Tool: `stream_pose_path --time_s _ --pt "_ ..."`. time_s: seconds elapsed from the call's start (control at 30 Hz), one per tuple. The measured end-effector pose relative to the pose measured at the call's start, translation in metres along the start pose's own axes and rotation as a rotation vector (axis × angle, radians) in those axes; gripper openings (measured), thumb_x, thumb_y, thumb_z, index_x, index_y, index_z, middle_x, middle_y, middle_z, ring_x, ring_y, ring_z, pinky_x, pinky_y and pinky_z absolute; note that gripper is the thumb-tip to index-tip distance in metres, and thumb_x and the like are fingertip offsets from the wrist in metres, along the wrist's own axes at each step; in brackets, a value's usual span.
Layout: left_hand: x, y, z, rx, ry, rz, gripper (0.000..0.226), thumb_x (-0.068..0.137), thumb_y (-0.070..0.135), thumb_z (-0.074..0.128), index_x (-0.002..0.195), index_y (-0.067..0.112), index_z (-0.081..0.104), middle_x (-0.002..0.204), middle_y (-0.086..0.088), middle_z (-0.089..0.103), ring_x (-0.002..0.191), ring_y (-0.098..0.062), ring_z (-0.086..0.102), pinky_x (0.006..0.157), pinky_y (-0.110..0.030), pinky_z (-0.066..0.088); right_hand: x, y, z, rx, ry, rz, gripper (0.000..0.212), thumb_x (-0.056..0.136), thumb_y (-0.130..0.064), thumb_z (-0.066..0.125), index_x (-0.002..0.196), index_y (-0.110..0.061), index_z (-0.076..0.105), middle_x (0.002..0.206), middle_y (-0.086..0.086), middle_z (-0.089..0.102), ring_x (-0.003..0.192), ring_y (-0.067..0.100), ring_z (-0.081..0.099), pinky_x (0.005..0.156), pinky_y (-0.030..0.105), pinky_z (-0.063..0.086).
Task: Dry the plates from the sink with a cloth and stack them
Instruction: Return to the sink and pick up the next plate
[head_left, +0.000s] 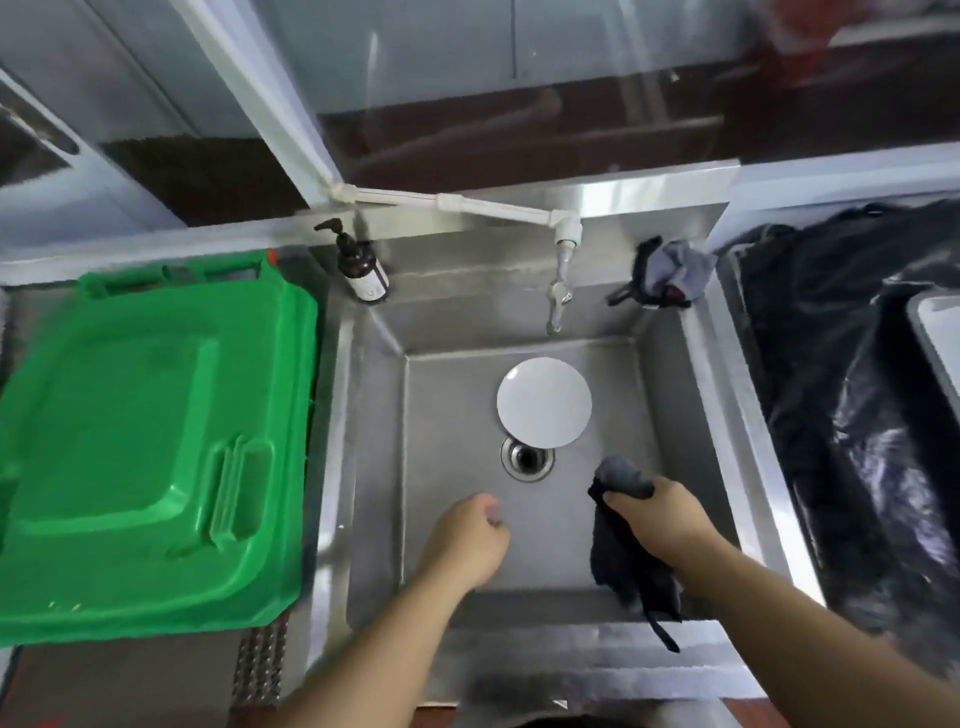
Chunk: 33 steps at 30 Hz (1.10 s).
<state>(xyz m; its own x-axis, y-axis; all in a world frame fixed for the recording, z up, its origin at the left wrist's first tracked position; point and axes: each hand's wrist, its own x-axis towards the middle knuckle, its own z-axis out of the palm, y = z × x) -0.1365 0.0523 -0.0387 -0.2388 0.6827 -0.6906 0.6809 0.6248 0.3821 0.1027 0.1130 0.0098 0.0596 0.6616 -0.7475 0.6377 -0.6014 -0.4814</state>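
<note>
A round white plate (544, 401) lies flat on the floor of the square stainless-steel sink (374, 415), just behind the dark drain hole (527, 457) and overlapping its far rim. The metal tap spout (558, 296) hangs from a white pipe above the sink's back wall.

The right hand (662, 517) is held over the sink's near right part, its fingers curled round a dark grey cloth (621, 545); one bunched end pokes out past the knuckles, and the rest hangs under the wrist, a thin strip trailing over the sink's front edge (how much cloth is hidden behind the forearm cannot be told). The left hand (467, 538) is over the near middle of the sink, holding nothing; its fingers are loosely curled downward, their tips blurred and mostly hidden by the back of the hand. Both hands are apart from the plate.

A green plastic bin lid (150, 441) fills the left side, cut off at the edge. A brown pump bottle (361, 267) stands at the sink's back left corner, a crumpled grey rag (670, 273) at the back right. Black plastic sheeting (857, 415) covers the right, partly out of view.
</note>
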Motion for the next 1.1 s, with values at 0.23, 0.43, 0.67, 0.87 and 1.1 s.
stream_pose_path --time_s 0.23,0.43,0.67,0.87,1.1 --pt "0.085 -0.015 0.016 -0.184 -0.083 -0.060 0.036 0.097 0.026 0.062 0.132 0.022 0.069 0.126 0.001 0.073 0.111 -0.021 0.069 0.095 -0.031 0.055 0.056 0.018 0.038 0.396 0.078 0.200 0.016 0.095 -0.036 0.076 0.100 -0.022 0.070 0.097 0.002 0.075 0.093 0.026 0.070 0.095 0.045 0.057" --pt "0.175 -0.002 0.054 -0.648 -0.094 -0.299 0.017 0.102 0.012 0.059 0.115 0.016 0.069 0.095 0.000 0.071 0.088 -0.019 0.072 0.096 -0.042 0.060 0.129 0.033 0.056 0.644 0.126 0.263 0.015 0.095 -0.034 0.076 0.105 -0.025 0.069 0.103 0.003 0.075 0.093 0.026 0.072 0.073 0.035 0.057" --pt "0.273 0.007 0.107 -0.898 -0.035 -0.489 0.019 0.103 0.012 0.057 0.084 0.017 0.060 0.089 -0.005 0.065 0.084 -0.020 0.062 0.091 -0.035 0.053 0.191 0.067 0.075 0.805 0.174 0.315 0.017 0.095 -0.032 0.077 0.109 -0.025 0.072 0.103 0.002 0.077 0.094 0.025 0.074 0.074 0.035 0.060" --pt "0.315 0.016 0.120 -1.083 0.013 -0.520 0.007 0.102 0.009 0.059 0.106 0.012 0.064 0.096 -0.004 0.069 0.083 -0.013 0.067 0.082 -0.027 0.057 0.216 0.083 0.086 0.897 0.207 0.384 0.024 0.095 -0.032 0.078 0.114 -0.020 0.071 0.108 0.008 0.077 0.098 0.032 0.076 0.093 0.054 0.062" --pt "0.317 0.025 0.120 -1.108 0.035 -0.528 0.009 0.096 0.010 0.070 0.093 0.019 0.069 0.105 -0.001 0.073 0.086 -0.011 0.068 0.054 -0.017 0.056 0.220 0.091 0.087 0.915 0.223 0.391 0.015 0.095 -0.029 0.078 0.105 -0.020 0.072 0.096 0.006 0.081 0.087 0.028 0.079 0.084 0.047 0.065"
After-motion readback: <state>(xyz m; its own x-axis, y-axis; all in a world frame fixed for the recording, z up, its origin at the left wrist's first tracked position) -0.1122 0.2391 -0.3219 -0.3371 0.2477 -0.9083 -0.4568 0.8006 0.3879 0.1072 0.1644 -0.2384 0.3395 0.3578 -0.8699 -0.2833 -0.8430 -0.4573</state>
